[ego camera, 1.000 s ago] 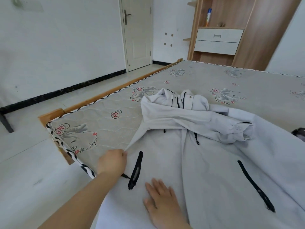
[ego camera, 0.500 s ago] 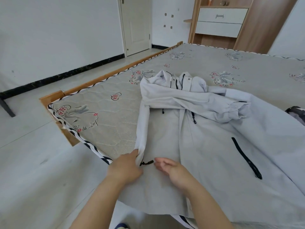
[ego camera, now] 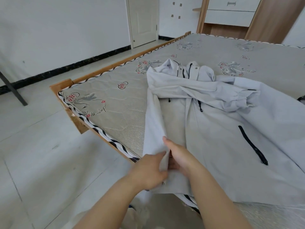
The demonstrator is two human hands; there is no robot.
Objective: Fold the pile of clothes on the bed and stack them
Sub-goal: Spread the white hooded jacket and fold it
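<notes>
A pale grey hooded jacket [ego camera: 222, 129] with black zips lies front up on the mattress [ego camera: 115, 109], one sleeve folded across its chest. Its left side is turned inward along a long fold. My left hand [ego camera: 148, 171] grips the folded edge at the hem near the bed's front edge. My right hand [ego camera: 179, 156] is right beside it, its thumb and fingers pinching the same fold of fabric. The hem hangs a little over the mattress edge.
The bed's wooden frame corner [ego camera: 66, 85] juts out at the left over a pale tiled floor. A dark garment [ego camera: 302, 99] peeks in at the right edge. A door [ego camera: 142, 20] and a wooden wardrobe with white drawers [ego camera: 231, 15] stand behind the bed.
The jacket's left side has been folded inward over its front, covering the left pocket zip. Both hands came together at the hem and now pinch the fold. The camera tilted down.
</notes>
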